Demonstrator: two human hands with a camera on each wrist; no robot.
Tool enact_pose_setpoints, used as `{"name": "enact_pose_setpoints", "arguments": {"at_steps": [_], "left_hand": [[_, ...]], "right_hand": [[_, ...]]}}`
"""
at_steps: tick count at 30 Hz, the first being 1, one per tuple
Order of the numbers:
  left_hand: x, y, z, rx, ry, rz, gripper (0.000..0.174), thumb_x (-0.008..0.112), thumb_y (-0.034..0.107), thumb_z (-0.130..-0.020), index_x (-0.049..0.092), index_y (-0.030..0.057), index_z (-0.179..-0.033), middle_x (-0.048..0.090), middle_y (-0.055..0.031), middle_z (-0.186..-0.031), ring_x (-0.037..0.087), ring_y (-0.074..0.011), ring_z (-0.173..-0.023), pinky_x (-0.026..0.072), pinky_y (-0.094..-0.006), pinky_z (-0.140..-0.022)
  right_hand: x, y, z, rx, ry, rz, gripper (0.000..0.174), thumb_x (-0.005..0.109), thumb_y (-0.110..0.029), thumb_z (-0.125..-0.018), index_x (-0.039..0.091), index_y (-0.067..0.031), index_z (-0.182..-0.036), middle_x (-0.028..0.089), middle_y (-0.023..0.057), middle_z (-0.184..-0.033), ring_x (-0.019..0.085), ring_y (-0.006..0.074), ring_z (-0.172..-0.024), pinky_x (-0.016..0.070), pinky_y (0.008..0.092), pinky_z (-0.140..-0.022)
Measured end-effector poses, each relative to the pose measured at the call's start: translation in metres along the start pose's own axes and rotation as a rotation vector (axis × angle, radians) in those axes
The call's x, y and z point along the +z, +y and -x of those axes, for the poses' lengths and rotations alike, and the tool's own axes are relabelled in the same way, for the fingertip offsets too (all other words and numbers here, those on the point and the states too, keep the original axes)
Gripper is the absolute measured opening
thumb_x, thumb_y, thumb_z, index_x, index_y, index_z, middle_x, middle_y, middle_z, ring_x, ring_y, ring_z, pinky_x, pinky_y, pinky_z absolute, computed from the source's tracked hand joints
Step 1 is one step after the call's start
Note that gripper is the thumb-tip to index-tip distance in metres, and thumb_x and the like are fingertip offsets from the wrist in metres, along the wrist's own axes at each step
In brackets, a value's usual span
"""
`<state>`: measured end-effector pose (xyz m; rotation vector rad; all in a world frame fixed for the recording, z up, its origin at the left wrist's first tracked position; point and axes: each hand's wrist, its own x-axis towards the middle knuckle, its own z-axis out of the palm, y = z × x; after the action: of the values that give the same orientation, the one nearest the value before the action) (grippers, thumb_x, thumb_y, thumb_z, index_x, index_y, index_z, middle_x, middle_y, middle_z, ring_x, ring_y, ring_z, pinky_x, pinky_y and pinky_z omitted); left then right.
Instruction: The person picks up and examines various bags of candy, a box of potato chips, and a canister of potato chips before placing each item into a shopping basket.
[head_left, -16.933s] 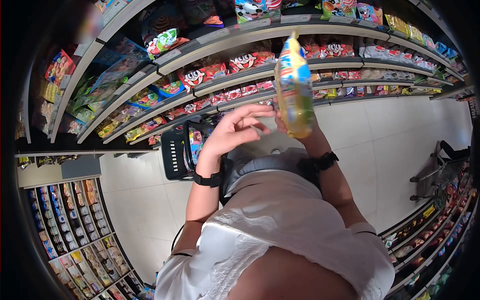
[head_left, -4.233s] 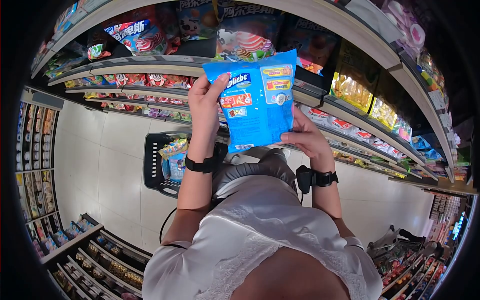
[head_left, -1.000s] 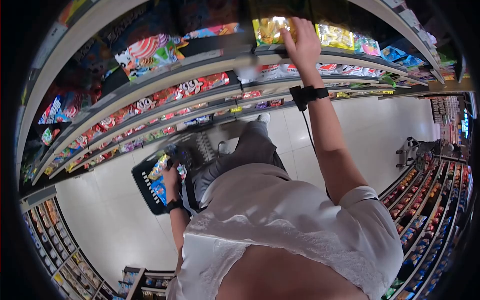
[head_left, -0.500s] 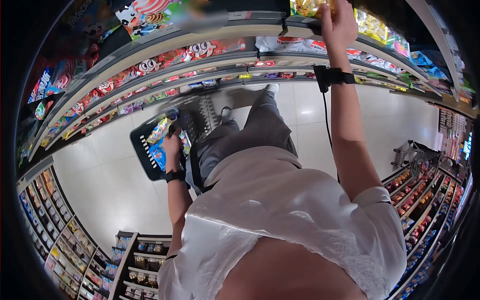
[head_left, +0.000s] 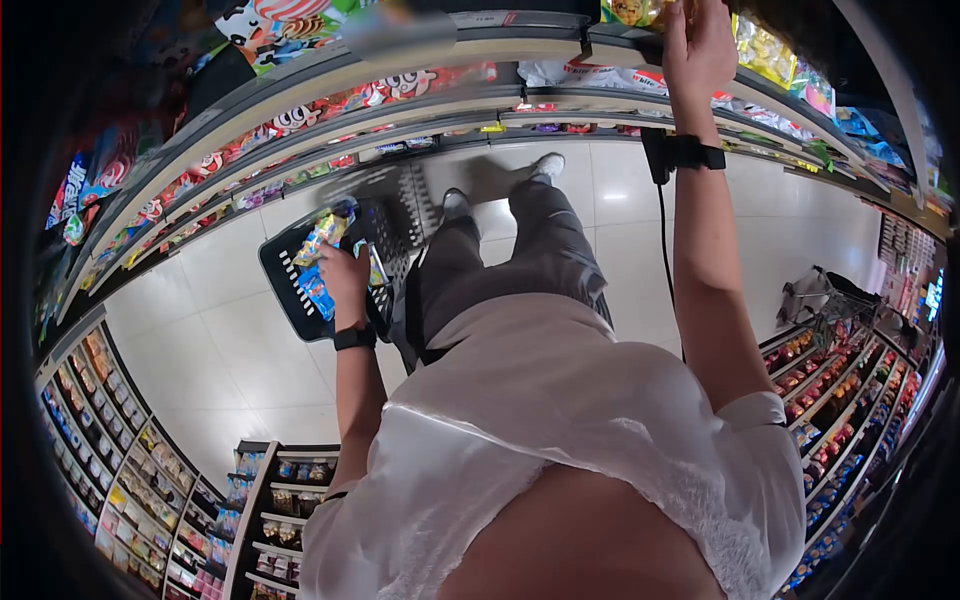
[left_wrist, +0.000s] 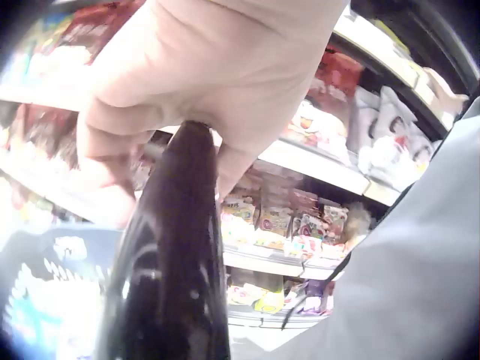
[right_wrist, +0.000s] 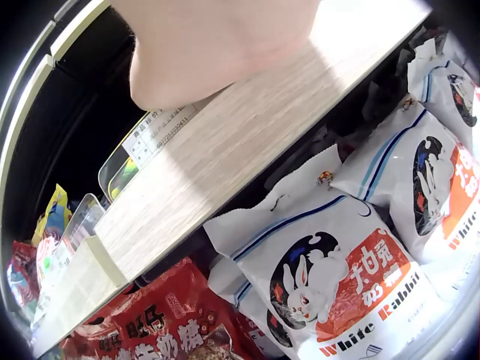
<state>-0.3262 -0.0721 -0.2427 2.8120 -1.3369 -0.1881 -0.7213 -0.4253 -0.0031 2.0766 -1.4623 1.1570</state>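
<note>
My left hand (head_left: pixel 343 275) is low at the left, over a black shopping basket (head_left: pixel 280 290). In the left wrist view its fingers curl round the dark basket handle (left_wrist: pixel 176 247). A yellow bag (head_left: pixel 325 235) and a blue bag (head_left: pixel 318 290) lie in the basket. My right hand (head_left: pixel 702 60) reaches up to an upper shelf, among shiny yellow candy bags (head_left: pixel 765 50); its fingertips run out of the top of the head view. The right wrist view catches only the bare heel of that hand (right_wrist: pixel 217 45), above the shelf board, with the fingers hidden.
White Rabbit candy bags (right_wrist: pixel 315 285) and a red candy bag (right_wrist: pixel 161 315) fill the shelf below my right hand. Wooden shelf edges (right_wrist: pixel 187 187) jut out in front of me. A shopping cart (head_left: pixel 835 295) stands at the right, and a display rack (head_left: pixel 265 510) behind me.
Both hands held a blue bag earlier; a blue bag now lies in the basket. My left hand has dropped to the basket, while my right hand has gone up to the yellow bags.
</note>
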Motion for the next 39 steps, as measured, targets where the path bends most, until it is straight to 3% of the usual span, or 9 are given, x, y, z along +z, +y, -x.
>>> {"name": "enact_pose_setpoints", "arguments": {"at_steps": [3,5,7,9,19,23,25,33,39], "left_hand": [[-0.066,0.076,-0.002,0.425,0.02,0.311,0.052,0.076,0.029,-0.085,0.057,-0.0055,-0.119,0.061,-0.027,-0.121,0.06,-0.0431,-0.109,0.0499,-0.0486,-0.092],[-0.082,0.133,0.009,0.684,-0.481,0.528,0.058,0.076,0.029,-0.084,0.057,0.0018,-0.132,0.063,-0.0218,-0.125,0.061,-0.0404,-0.113,0.0503,-0.0451,-0.095],[-0.107,0.192,0.036,0.919,-1.076,0.696,0.049,0.067,0.034,-0.094,0.059,0.0071,-0.134,0.062,-0.018,-0.131,0.056,-0.0327,-0.126,0.0443,-0.0399,-0.106],[-0.129,0.246,0.062,1.067,-1.401,0.696,0.052,0.06,0.041,-0.098,0.057,0.006,-0.136,0.059,-0.0177,-0.134,0.055,-0.0323,-0.127,0.0419,-0.0388,-0.108],[-0.183,0.351,0.088,1.389,-1.192,0.434,0.05,0.065,0.041,-0.09,0.067,0.0006,-0.121,0.067,-0.0197,-0.119,0.062,-0.0378,-0.112,0.0482,-0.0424,-0.098],[-0.188,0.388,0.121,1.604,-0.634,-0.012,0.018,0.061,0.022,-0.088,0.069,0.007,-0.083,0.068,-0.0089,-0.094,0.068,-0.0277,-0.09,0.0531,-0.039,-0.072],[-0.19,0.398,0.117,1.817,-0.408,0.391,0.016,0.057,0.019,-0.09,0.065,0.0086,-0.08,0.064,-0.0096,-0.083,0.067,-0.0259,-0.081,0.0516,-0.0377,-0.066],[-0.225,0.466,0.147,1.662,-0.837,0.925,0.009,0.064,0.006,-0.09,0.062,-0.0004,-0.096,0.063,-0.0166,-0.085,0.062,-0.0363,-0.076,0.0504,-0.045,-0.067],[-0.199,0.462,0.13,1.21,-1.084,0.919,0.013,0.063,0.01,-0.096,0.067,-0.0015,-0.093,0.069,-0.0065,-0.083,0.065,-0.0141,-0.074,0.0517,-0.0302,-0.067]], "right_hand": [[0.0,0.002,0.0,-0.005,0.001,-0.036,0.033,0.062,-0.022,-0.094,0.06,-0.0032,-0.121,0.063,0.0182,-0.115,0.06,0.038,-0.106,0.0485,0.0434,-0.088],[0.01,0.018,0.008,-0.046,0.029,0.035,0.04,0.065,-0.025,-0.093,0.059,-0.0036,-0.126,0.062,0.0216,-0.124,0.059,0.0384,-0.115,0.0464,0.0445,-0.098],[0.012,0.022,-0.005,-0.102,0.055,-0.08,0.027,0.064,-0.025,-0.088,0.061,-0.0063,-0.108,0.058,0.0106,-0.091,0.06,0.0321,-0.085,0.0484,0.0398,-0.069],[0.009,0.022,-0.007,-0.066,0.029,-0.099,0.029,0.066,-0.024,-0.083,0.064,-0.0072,-0.107,0.06,0.0093,-0.091,0.059,0.0335,-0.086,0.0493,0.0414,-0.07],[-0.027,0.036,-0.01,-0.01,-0.126,-0.349,0.045,0.07,-0.022,-0.087,0.058,-0.0013,-0.126,0.059,0.023,-0.127,0.055,0.0416,-0.121,0.0442,0.0436,-0.102],[-0.064,0.07,-0.015,0.262,-0.241,-0.751,0.044,0.07,-0.015,-0.086,0.062,-0.0105,-0.128,0.054,0.0249,-0.137,0.049,0.0396,-0.132,0.0408,0.0408,-0.107],[-0.074,0.11,-0.018,0.187,-0.167,-0.606,0.039,0.07,-0.013,-0.085,0.065,-0.0096,-0.124,0.057,0.0234,-0.134,0.053,0.0382,-0.129,0.0437,0.0397,-0.103],[-0.075,0.257,-0.045,0.466,-0.129,-0.42,0.043,0.077,-0.028,-0.081,0.065,0.0012,-0.11,0.063,0.0179,-0.098,0.061,0.0311,-0.091,0.0478,0.0381,-0.079],[-0.059,0.267,-0.042,0.474,-0.398,-0.247,0.07,0.08,-0.057,-0.074,0.064,0.0063,-0.101,0.065,0.0172,-0.085,0.06,0.0256,-0.075,0.0472,0.0371,-0.071]]}}
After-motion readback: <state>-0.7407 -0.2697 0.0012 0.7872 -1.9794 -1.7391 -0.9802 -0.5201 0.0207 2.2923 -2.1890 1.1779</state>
